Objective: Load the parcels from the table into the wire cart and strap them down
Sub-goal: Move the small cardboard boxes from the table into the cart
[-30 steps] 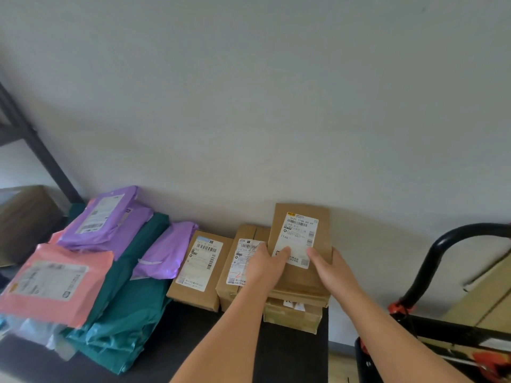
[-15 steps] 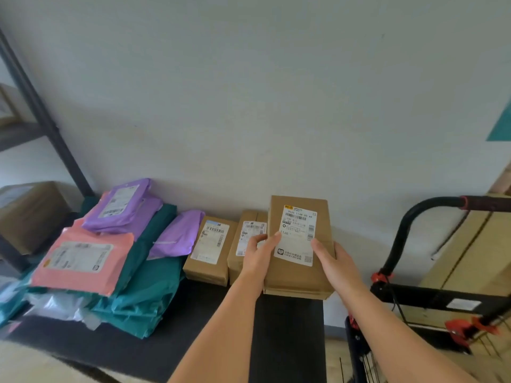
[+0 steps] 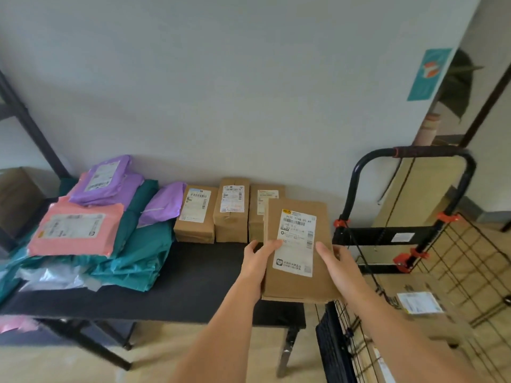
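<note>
Black table (image 3: 199, 275) — wire cart (image 3: 367, 235) partly off-frame.

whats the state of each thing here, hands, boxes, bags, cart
brown box: held off the table, label up
left hand: grips the brown box's left edge
right hand: grips its right edge
three boxes: in a row on the table
mailer bags: piled at the table's left
wire cart: one labelled box inside

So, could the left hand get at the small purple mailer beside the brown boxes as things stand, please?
Probably not yet: both the left hand and right hand grip the held box. The purple mailer itself lies uncovered, nothing blocking it.
</note>
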Action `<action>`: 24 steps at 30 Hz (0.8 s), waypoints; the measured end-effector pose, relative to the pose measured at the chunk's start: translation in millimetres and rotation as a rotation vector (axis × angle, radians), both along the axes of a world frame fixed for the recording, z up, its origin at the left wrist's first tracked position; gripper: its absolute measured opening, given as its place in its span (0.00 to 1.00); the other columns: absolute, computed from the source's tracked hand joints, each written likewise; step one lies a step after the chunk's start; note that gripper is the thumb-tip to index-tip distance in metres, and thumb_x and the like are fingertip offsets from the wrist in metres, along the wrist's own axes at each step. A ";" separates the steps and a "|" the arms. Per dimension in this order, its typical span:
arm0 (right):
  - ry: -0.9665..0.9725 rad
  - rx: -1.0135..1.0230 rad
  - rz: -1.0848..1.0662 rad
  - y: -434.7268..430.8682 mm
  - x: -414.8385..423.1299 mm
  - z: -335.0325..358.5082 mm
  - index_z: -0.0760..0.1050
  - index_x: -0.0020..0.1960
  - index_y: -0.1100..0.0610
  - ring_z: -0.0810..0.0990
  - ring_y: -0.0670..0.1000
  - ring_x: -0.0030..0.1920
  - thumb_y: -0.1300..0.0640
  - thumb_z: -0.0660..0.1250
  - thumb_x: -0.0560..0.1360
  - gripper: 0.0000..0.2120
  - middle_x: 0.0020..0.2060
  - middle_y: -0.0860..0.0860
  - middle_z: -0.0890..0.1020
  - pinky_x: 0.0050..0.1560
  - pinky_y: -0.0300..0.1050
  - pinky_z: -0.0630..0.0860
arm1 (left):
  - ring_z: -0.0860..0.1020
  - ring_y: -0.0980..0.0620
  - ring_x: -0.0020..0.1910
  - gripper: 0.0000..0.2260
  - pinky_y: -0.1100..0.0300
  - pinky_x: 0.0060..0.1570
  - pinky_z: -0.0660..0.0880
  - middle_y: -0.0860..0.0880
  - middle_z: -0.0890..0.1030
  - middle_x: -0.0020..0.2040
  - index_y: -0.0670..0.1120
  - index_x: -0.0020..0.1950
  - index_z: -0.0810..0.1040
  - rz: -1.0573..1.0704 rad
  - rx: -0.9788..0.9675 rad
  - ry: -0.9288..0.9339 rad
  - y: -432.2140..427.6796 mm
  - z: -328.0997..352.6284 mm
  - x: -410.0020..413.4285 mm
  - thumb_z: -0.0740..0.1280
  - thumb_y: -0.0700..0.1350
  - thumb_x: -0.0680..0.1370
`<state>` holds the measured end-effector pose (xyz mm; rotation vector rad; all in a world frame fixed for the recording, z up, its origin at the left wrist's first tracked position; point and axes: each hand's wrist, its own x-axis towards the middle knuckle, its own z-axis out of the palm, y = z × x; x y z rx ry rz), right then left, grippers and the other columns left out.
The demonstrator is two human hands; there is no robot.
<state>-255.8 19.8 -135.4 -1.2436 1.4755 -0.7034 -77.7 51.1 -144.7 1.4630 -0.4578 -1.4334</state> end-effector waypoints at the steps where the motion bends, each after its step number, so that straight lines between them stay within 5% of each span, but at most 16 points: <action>1: -0.012 0.024 -0.003 3.9 -9.3 -0.9 0.65 0.70 0.51 0.77 0.51 0.54 0.35 0.61 0.76 0.29 0.55 0.50 0.78 0.52 0.50 0.71 | 0.83 0.43 0.53 0.44 0.41 0.53 0.80 0.45 0.84 0.55 0.51 0.74 0.65 -0.028 -0.004 0.020 2.5 -3.1 -6.4 0.77 0.59 0.61; 5: -0.118 0.117 -0.009 17.5 -42.8 -1.0 0.67 0.70 0.47 0.79 0.52 0.55 0.30 0.61 0.72 0.33 0.56 0.50 0.80 0.54 0.53 0.74 | 0.83 0.43 0.54 0.20 0.40 0.58 0.77 0.46 0.85 0.53 0.50 0.64 0.76 -0.125 -0.046 0.029 13.7 -1.7 -32.1 0.70 0.53 0.74; 7: -0.159 0.153 -0.018 23.1 -57.5 -4.1 0.69 0.69 0.45 0.80 0.54 0.56 0.25 0.64 0.65 0.38 0.57 0.50 0.81 0.60 0.58 0.75 | 0.82 0.42 0.55 0.16 0.39 0.60 0.76 0.45 0.85 0.54 0.51 0.62 0.77 -0.165 -0.047 0.055 16.4 -1.7 -45.6 0.68 0.52 0.75; 10: -0.190 0.169 -0.059 30.6 -80.6 -9.4 0.71 0.68 0.46 0.82 0.55 0.55 0.26 0.69 0.61 0.41 0.55 0.51 0.83 0.60 0.60 0.76 | 0.82 0.40 0.56 0.14 0.38 0.61 0.74 0.44 0.85 0.54 0.50 0.59 0.79 -0.195 -0.041 0.089 17.3 -5.3 -69.5 0.66 0.50 0.75; 18: -0.161 0.198 -0.142 41.4 -145.1 -17.9 0.70 0.65 0.47 0.78 0.56 0.56 0.42 0.68 0.74 0.22 0.55 0.53 0.79 0.58 0.59 0.76 | 0.81 0.39 0.57 0.17 0.41 0.63 0.74 0.43 0.84 0.55 0.46 0.62 0.78 -0.225 0.001 0.108 18.4 -12.5 -132.8 0.63 0.43 0.74; 24: -0.168 0.211 -0.136 27.0 -218.6 -24.3 0.67 0.68 0.50 0.77 0.54 0.55 0.51 0.69 0.75 0.23 0.56 0.53 0.78 0.50 0.51 0.75 | 0.78 0.39 0.60 0.22 0.40 0.64 0.73 0.42 0.82 0.59 0.45 0.65 0.75 -0.234 -0.037 0.054 6.6 -20.5 -202.1 0.61 0.37 0.71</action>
